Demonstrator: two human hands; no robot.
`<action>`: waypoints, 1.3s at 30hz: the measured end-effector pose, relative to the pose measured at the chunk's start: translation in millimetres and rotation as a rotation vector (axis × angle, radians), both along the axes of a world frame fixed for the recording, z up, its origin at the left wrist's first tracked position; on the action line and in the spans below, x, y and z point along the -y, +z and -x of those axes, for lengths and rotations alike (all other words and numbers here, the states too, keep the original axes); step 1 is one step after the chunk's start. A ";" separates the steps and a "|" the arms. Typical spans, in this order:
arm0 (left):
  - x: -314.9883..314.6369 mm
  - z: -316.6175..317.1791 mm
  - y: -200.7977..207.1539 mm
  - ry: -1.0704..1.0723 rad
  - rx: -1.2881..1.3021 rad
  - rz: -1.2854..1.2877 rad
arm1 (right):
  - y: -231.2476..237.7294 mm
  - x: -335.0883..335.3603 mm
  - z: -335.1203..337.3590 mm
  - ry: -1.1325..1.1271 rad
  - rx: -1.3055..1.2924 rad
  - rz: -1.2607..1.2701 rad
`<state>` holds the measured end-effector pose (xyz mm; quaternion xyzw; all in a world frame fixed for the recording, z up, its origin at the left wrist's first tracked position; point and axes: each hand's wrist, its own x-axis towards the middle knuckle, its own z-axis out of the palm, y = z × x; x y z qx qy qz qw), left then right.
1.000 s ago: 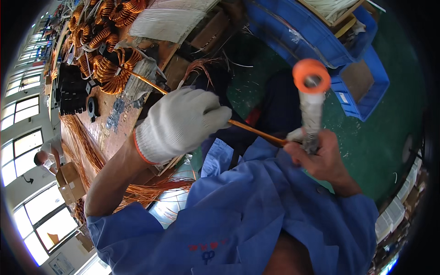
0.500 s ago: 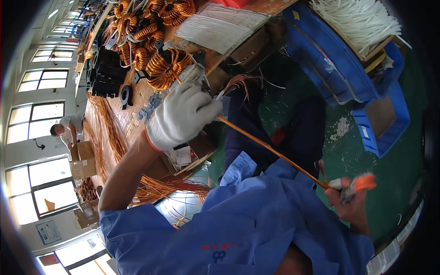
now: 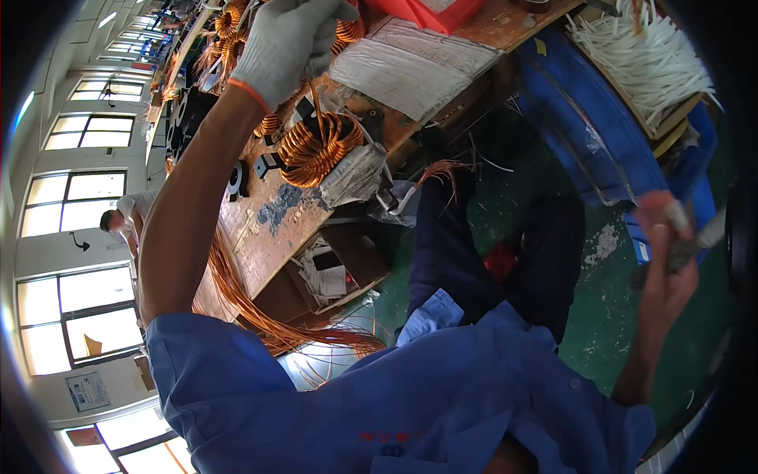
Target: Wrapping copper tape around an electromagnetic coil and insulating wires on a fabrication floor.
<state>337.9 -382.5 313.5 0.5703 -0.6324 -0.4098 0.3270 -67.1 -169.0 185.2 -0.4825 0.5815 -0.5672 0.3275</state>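
My left hand, in a white knit glove with an orange cuff, is raised at the top with curled fingers. A copper wire runs from it down to a copper-wound ring coil. That coil rests against a block wrapped in whitish material at the bench edge. Out at the right, my right hand is bare and smeared by motion. Its fingers close around a grey, tool-like object, whose kind the blur hides.
Long copper wires spill off the wooden bench. Beyond lie more coils and a red tray. White strips fill a box above a blue bin at right. Another person is at the far left.
My left hand has moved up, past the coil. My right hand has risen and no longer holds the long wire that stretched between both hands. The view has shifted.
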 end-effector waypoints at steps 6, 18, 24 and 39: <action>33.0 -55.4 -37.3 0.261 -0.356 -0.042 | -31.8 -16.1 -113.6 0.927 0.161 -0.359; 1.7 -112.5 -122.8 0.527 -0.458 -0.002 | -19.6 29.2 -292.8 0.746 0.944 -0.388; -2.9 -107.5 -86.0 0.219 -0.352 -0.221 | -30.6 5.1 -202.4 0.949 0.488 -0.400; -80.7 -29.7 -13.7 -0.013 0.807 -0.083 | -63.6 66.3 -168.1 0.746 0.498 -0.417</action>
